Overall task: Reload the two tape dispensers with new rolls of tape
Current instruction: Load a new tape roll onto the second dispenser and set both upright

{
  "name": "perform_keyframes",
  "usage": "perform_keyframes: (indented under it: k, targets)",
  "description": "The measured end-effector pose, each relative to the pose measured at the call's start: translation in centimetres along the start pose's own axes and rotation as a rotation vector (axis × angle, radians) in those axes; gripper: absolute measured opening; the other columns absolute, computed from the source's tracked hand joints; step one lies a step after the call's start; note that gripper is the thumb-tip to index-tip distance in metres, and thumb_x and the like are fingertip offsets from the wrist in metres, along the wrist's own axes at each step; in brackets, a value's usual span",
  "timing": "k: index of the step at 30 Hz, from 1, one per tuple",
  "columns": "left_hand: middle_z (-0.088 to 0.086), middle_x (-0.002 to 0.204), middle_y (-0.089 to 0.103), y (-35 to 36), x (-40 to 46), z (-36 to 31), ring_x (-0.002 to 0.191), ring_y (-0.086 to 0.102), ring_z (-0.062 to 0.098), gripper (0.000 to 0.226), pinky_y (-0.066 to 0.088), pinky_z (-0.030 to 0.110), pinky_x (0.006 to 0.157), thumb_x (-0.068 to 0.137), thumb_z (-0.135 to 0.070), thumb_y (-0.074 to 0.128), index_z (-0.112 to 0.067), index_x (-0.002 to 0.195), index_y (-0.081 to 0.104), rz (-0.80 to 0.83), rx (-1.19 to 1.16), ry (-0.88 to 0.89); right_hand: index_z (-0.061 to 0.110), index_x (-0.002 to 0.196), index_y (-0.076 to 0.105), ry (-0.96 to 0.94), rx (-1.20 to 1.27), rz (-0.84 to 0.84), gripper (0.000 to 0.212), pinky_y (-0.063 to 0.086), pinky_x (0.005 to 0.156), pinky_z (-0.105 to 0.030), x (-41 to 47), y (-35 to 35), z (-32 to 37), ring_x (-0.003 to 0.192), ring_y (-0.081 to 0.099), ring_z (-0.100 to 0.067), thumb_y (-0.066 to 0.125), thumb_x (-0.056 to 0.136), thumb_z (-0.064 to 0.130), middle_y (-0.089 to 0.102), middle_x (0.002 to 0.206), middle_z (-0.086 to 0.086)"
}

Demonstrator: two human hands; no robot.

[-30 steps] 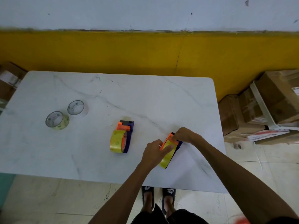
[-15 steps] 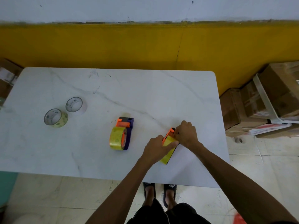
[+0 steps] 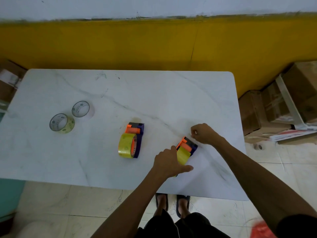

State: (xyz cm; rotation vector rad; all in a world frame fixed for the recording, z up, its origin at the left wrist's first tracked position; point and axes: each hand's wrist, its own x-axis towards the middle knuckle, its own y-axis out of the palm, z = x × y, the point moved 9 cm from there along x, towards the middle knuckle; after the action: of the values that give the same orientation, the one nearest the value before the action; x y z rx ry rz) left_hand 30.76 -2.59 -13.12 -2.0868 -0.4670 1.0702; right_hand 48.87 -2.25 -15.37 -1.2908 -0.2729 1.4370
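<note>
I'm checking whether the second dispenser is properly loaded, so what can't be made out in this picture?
- Near end of the right dispenser, head view: covered by the left hand, so the roll's seating is hidden.
- Whether the right hand pinches a tape end: too small and transparent to tell.
- Print on the two spent rolls: too small.
- Red object at the lower right: blurred, cut off by the edge.
</note>
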Motion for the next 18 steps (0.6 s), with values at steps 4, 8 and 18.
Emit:
perform_keyframes:
  k: [4,8,18]
  targets:
    - [0.006,0.107,0.063,-0.1,-0.1,0.5,0.093,0.063,0.026,0.089,0.041,0.032,0.068,0.057,-0.084,0.059,-0.015,0.113,0.048,-0.018,0.05,-0.016,0.013,0.07,0.052,0.048,0.075,-0.114,0.018,0.039,0.061,-0.03,-0.2,0.5,-1.8,0.069,0.053,-0.025,0.051,0.085,0.003,0.056,0.07,-0.004]
    - [0.006,0.104,0.064,-0.3,-0.3,0.4,0.091,0.063,0.026,0.089,0.039,0.031,0.068,0.057,-0.086,0.056,-0.015,0.109,0.049,-0.043,0.063,-0.012,0.009,0.072,0.056,0.108,0.13,-0.157,0.016,0.043,0.064,-0.031,0.6,0.0,-3.1,0.072,0.055,-0.026,0.051,0.088,0.006,0.057,0.075,-0.007]
    - [0.007,0.098,0.065,-1.3,-0.4,0.4,0.087,0.063,0.027,0.089,0.038,0.033,0.067,0.056,-0.09,0.05,-0.013,0.101,0.052,-0.065,0.149,-0.002,-0.006,0.084,0.064,0.147,0.062,-0.256,0.021,0.045,0.068,-0.034,1.6,-2.8,-5.8,0.088,0.061,-0.038,0.05,0.09,0.009,0.063,0.094,-0.023]
